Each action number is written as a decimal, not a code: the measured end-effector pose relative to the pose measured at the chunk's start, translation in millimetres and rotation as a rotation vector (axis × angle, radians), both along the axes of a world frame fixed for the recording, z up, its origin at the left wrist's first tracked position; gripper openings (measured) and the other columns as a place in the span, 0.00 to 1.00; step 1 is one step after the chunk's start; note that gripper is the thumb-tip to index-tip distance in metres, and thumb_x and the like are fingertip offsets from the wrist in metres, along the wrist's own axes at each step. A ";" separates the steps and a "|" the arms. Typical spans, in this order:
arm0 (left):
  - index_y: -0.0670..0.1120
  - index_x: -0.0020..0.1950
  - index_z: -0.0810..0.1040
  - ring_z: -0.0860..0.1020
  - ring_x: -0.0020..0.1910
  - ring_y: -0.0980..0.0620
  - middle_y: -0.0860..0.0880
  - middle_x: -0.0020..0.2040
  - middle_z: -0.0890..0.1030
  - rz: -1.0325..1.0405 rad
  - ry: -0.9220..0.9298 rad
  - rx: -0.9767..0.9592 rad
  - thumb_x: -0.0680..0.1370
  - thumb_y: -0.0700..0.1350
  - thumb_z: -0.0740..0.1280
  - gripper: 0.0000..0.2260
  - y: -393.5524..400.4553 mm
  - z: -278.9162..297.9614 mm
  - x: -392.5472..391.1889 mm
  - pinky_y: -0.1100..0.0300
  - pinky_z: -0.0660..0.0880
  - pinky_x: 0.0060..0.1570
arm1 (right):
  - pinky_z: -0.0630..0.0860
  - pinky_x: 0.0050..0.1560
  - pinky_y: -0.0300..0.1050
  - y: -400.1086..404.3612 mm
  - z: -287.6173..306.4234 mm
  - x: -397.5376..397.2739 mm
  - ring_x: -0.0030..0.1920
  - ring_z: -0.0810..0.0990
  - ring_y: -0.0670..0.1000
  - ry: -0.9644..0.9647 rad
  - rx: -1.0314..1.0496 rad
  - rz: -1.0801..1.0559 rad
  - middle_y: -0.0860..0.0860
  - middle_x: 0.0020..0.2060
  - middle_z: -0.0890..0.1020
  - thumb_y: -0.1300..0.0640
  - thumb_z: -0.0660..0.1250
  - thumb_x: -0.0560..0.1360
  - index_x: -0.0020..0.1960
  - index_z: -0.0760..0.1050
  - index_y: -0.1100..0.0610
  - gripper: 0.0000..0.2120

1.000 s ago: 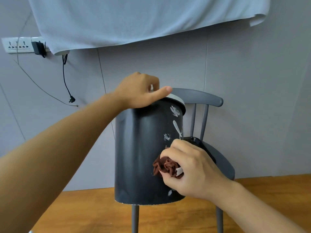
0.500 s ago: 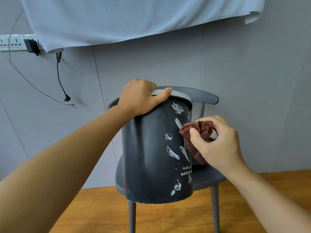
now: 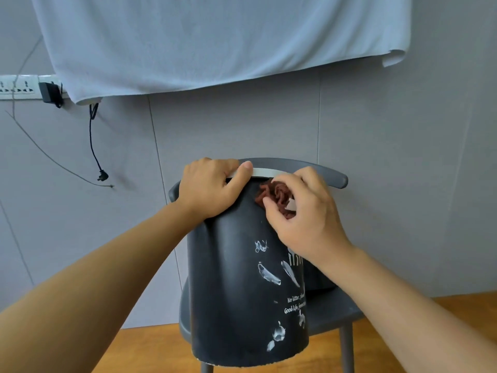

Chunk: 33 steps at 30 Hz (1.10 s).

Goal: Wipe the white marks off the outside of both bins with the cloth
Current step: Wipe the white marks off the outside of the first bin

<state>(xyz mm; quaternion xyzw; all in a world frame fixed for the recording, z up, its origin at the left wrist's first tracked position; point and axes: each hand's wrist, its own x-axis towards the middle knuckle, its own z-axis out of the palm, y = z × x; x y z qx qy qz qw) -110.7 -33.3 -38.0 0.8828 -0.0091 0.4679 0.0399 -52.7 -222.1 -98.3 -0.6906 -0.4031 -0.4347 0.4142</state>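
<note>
My left hand (image 3: 212,188) has its grip curled over the bin (image 3: 242,278) rim; my right hand (image 3: 304,211) pinches the cloth (image 3: 274,193) against its side.

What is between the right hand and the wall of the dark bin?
In the head view, the bunched brown cloth lies between the right hand and the dark bin, just under its rim.

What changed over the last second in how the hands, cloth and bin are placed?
The right hand carried the brown cloth up the dark bin, from low on its side to just under the pale rim. The white marks near the top no longer show; whether wiped or covered is unclear. The left hand kept gripping the rim, and the lower marks remain.
</note>
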 end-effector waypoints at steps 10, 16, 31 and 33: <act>0.43 0.32 0.63 0.65 0.28 0.44 0.48 0.24 0.63 0.007 0.002 0.045 0.80 0.61 0.54 0.25 -4.5 1.2 -1.3 0.53 0.63 0.32 | 0.78 0.49 0.55 -20.1 21.7 -0.5 0.47 0.79 0.56 -0.005 -0.233 0.074 0.51 0.46 0.77 0.58 0.75 0.74 0.53 0.83 0.55 0.08; 0.45 0.30 0.61 0.64 0.27 0.45 0.48 0.23 0.62 0.021 0.000 0.039 0.80 0.60 0.54 0.24 -0.4 1.2 2.7 0.54 0.60 0.30 | 0.77 0.42 0.49 -33.0 -4.9 -15.5 0.43 0.76 0.48 -0.053 -0.481 0.230 0.44 0.44 0.75 0.51 0.71 0.73 0.51 0.81 0.51 0.08; 0.45 0.31 0.61 0.65 0.26 0.45 0.49 0.23 0.62 0.053 -0.031 0.045 0.80 0.61 0.53 0.25 1.8 -2.2 -4.1 0.53 0.66 0.32 | 0.72 0.42 0.50 -19.9 7.3 17.8 0.40 0.76 0.54 0.193 -0.068 -0.078 0.48 0.37 0.77 0.57 0.75 0.71 0.40 0.77 0.57 0.07; 0.45 0.31 0.61 0.65 0.26 0.44 0.49 0.23 0.61 0.046 -0.038 0.046 0.80 0.61 0.53 0.25 3.3 -2.8 -5.6 0.52 0.67 0.32 | 0.74 0.45 0.42 -18.4 10.9 11.5 0.41 0.77 0.49 0.139 -0.066 0.004 0.48 0.39 0.79 0.59 0.77 0.71 0.44 0.81 0.57 0.05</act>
